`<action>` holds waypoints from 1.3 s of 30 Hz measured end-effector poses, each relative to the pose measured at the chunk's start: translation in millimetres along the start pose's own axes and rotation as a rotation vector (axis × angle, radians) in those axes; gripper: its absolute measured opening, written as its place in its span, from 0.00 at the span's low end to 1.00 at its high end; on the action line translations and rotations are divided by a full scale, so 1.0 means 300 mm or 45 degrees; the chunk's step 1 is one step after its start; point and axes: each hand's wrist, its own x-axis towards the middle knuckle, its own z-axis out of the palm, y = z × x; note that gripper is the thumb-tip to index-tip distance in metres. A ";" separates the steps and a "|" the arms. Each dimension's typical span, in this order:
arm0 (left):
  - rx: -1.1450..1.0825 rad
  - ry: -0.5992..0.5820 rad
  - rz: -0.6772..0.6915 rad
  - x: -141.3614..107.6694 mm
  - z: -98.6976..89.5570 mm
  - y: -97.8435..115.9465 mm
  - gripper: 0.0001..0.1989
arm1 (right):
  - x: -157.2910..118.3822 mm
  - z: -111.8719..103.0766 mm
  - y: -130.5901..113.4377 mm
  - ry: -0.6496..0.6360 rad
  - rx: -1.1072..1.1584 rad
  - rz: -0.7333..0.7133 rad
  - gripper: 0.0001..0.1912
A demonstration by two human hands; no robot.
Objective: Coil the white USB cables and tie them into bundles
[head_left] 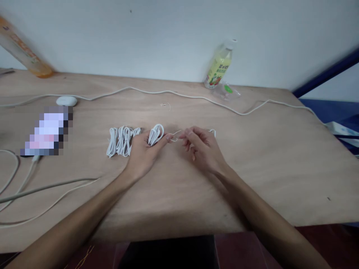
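Observation:
A coiled white cable sits in my left hand, whose thumb and fingers are closed round it. From the left fingertips a thin white tie sticks out to the right. My right hand is just right of it, thumb and forefinger pinched at the tie's end, the other fingers curled. Whether those fingertips touch the tie is too small to tell. Several bundled white cables lie left of my left hand. Part of another white cable shows behind my right hand.
Loose thin ties lie on the wooden table. A long white cord crosses the back, near a bottle and clear plastic. At left are a phone, a white case and an orange-tinted bottle.

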 end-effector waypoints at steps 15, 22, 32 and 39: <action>-0.087 0.029 -0.072 -0.008 0.011 0.008 0.13 | -0.010 0.036 0.013 0.064 0.182 -0.119 0.17; -0.202 0.056 -0.051 -0.020 0.031 0.007 0.09 | -0.018 0.077 0.014 0.134 0.538 0.011 0.20; -0.161 0.061 -0.077 -0.015 0.024 0.000 0.09 | 0.000 0.045 0.024 0.011 0.519 0.080 0.22; -0.216 0.007 -0.137 -0.017 0.025 0.000 0.10 | 0.011 0.038 0.033 -0.042 0.440 0.067 0.24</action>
